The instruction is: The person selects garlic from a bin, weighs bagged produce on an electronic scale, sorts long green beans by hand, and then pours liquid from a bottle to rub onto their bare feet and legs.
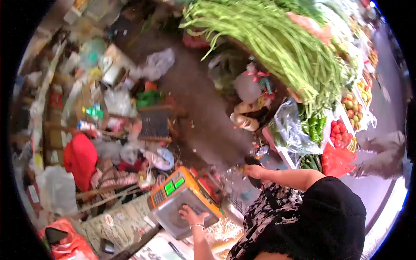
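Observation:
My left hand [193, 215], with a bracelet at the wrist, lies with its fingers spread over the grey metal plate [171, 216] of an orange weighing scale [181, 176]. Green digits glow on the scale's display. My right hand [255, 171] hangs beside the black and white floral garment [275, 203], close to dark shoes on the floor. Its fingers look closed; whatever they hold, if anything, is too small and blurred to name.
Long green beans [260, 39] are piled at the upper right. Near them are green peppers [315, 128], tomatoes [340, 134], a clear plastic bag [294, 130] and a red bag [337, 160]. A red cloth [80, 158] lies among clutter on the left. A person's grey-clad legs [381, 154] show at right.

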{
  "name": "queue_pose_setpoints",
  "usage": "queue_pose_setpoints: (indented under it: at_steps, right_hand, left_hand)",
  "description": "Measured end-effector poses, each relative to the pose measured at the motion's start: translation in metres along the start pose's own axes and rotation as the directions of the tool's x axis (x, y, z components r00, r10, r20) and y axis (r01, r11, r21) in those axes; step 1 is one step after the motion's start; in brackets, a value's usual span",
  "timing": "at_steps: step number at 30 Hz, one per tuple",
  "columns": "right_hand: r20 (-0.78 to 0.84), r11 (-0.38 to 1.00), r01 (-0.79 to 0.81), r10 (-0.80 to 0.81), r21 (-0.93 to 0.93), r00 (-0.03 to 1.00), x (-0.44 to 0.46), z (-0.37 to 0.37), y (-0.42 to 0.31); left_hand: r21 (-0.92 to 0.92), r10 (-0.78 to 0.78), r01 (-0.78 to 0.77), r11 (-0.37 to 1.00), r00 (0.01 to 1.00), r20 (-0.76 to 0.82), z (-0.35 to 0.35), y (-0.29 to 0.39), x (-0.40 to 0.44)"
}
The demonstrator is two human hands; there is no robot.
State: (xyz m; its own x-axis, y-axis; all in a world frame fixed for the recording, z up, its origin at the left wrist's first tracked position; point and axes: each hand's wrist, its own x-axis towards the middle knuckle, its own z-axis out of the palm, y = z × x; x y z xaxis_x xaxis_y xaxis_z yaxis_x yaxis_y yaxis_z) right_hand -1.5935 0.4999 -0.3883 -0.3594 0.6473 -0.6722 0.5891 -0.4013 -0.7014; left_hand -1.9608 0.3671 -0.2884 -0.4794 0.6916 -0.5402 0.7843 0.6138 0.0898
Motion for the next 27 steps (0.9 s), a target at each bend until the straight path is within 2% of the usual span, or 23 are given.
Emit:
queue_pose_setpoints:
  at_steps: [1, 2, 3, 5, 6, 8, 9, 11, 12, 13, 15, 17, 20, 23, 25, 27]
  right_hand:
    - [-0.061, 0.985, -0.125, 0.133, 0.115, 0.989, -0.008, -0.009, 0.000]
    - [-0.103, 0.985, -0.107, 0.121, 0.132, 0.987, -0.016, -0.019, 0.003]
    - [-0.118, 0.989, -0.084, 0.099, 0.123, 0.988, -0.024, -0.030, 0.009]
    - [-0.161, 0.991, -0.051, 0.071, 0.123, 0.984, -0.044, -0.047, 0.021]
    - [-0.203, 0.992, -0.027, 0.053, 0.126, 0.978, -0.056, -0.051, 0.026]
    - [-0.271, 0.984, 0.029, 0.020, 0.177, 0.962, -0.081, -0.057, 0.040]
    - [-0.293, 0.981, 0.038, 0.020, 0.190, 0.956, -0.095, -0.061, 0.043]
    - [-0.203, 0.968, -0.121, 0.166, 0.219, 0.965, -0.126, -0.070, 0.043]
    - [-0.214, 0.989, -0.073, 0.099, 0.128, 0.972, -0.137, -0.073, 0.051]
    - [-0.228, 0.988, -0.070, 0.101, 0.139, 0.969, -0.147, -0.074, 0.058]
    - [-0.301, 0.995, -0.097, 0.097, 0.016, 0.949, -0.166, -0.075, 0.073]
    - [-0.262, 0.984, -0.150, 0.170, 0.097, 0.950, -0.179, -0.080, 0.092]
    - [-0.331, 0.993, -0.114, 0.104, -0.013, 0.938, -0.192, -0.086, 0.126]
    - [-0.311, 0.986, -0.134, 0.160, 0.103, 0.937, -0.215, -0.105, 0.139]
    - [-0.408, 0.994, -0.103, 0.109, 0.038, 0.906, -0.218, -0.119, 0.146]
    - [-0.409, 0.977, -0.139, 0.194, 0.160, 0.892, -0.223, -0.138, 0.150]
  left_hand:
    - [0.022, -0.077, 0.076, 0.997, 0.996, 0.035, -0.003, 0.006, 0.000]
    - [0.048, -0.157, 0.154, 0.987, 0.985, 0.068, -0.006, 0.011, 0.000]
    - [0.049, -0.118, 0.116, 0.992, 0.992, 0.049, -0.010, 0.015, -0.002]
    - [0.017, -0.175, 0.174, 0.985, 0.982, 0.065, -0.016, 0.022, -0.008]
    - [0.021, -0.145, 0.144, 0.989, 0.988, 0.053, -0.018, 0.023, -0.008]
    - [0.084, -0.186, 0.181, 0.980, 0.981, 0.053, -0.019, 0.025, -0.010]
    - [0.092, -0.163, 0.158, 0.983, 0.986, 0.043, -0.020, 0.026, -0.010]
    - [0.072, -0.159, 0.155, 0.985, 0.986, 0.053, -0.020, 0.024, -0.010]
    - [0.078, -0.141, 0.137, 0.987, 0.989, 0.047, -0.019, 0.023, -0.009]
    - [0.083, -0.147, 0.143, 0.986, 0.988, 0.038, -0.018, 0.022, -0.008]
    - [0.097, -0.143, 0.140, 0.985, 0.989, 0.024, -0.016, 0.018, -0.006]
    - [0.086, -0.115, 0.112, 0.990, 0.993, 0.024, -0.015, 0.014, -0.004]
    - [0.098, -0.107, 0.100, 0.990, 0.992, 0.069, -0.015, 0.013, 0.000]
    - [0.148, -0.058, 0.049, 0.988, 0.996, 0.061, -0.008, 0.000, 0.013]
    - [0.165, -0.023, 0.018, 0.986, 0.999, 0.029, -0.002, -0.010, 0.021]
    - [0.192, 0.007, -0.008, 0.981, 1.000, 0.007, 0.003, -0.028, 0.038]
